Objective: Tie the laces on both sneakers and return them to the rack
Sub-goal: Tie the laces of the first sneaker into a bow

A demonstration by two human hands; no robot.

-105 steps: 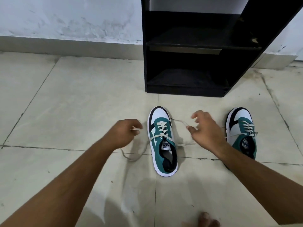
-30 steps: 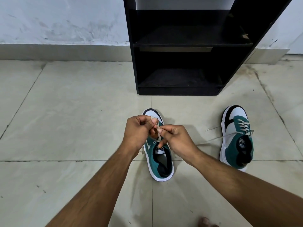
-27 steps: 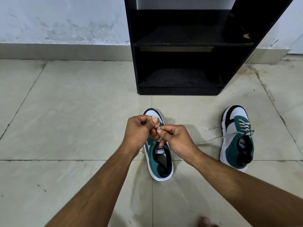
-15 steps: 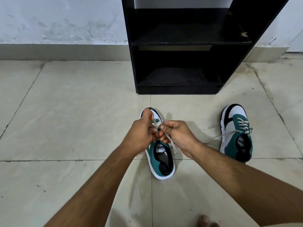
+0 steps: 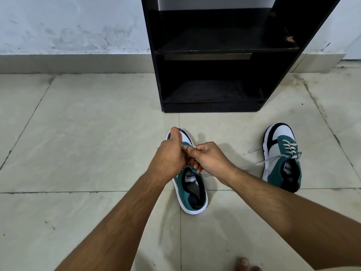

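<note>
Rack (image 5: 213, 53) stands beyond 2 sneakers (image 5: 190, 188), hands (image 5: 170, 159) covering 1.

Looks like a room in a home, prob. by the door. Pale floor tiles (image 5: 88, 133) w/ dark lines between them. A scuffed white wall (image 5: 68, 26) w/ a grey strip at the bottom. A black shoe rack (image 5: 213, 51) stands against it, & two sneakers sit on the floor near it.

left hand (image 5: 169, 155) + right hand (image 5: 208, 158) pinching laces (image 5: 187, 147) over near sneaker (image 5: 190, 189) | other sneaker (image 5: 282, 156) at 3 o'clock, untied | rack (image 5: 213, 55) at 12
</note>
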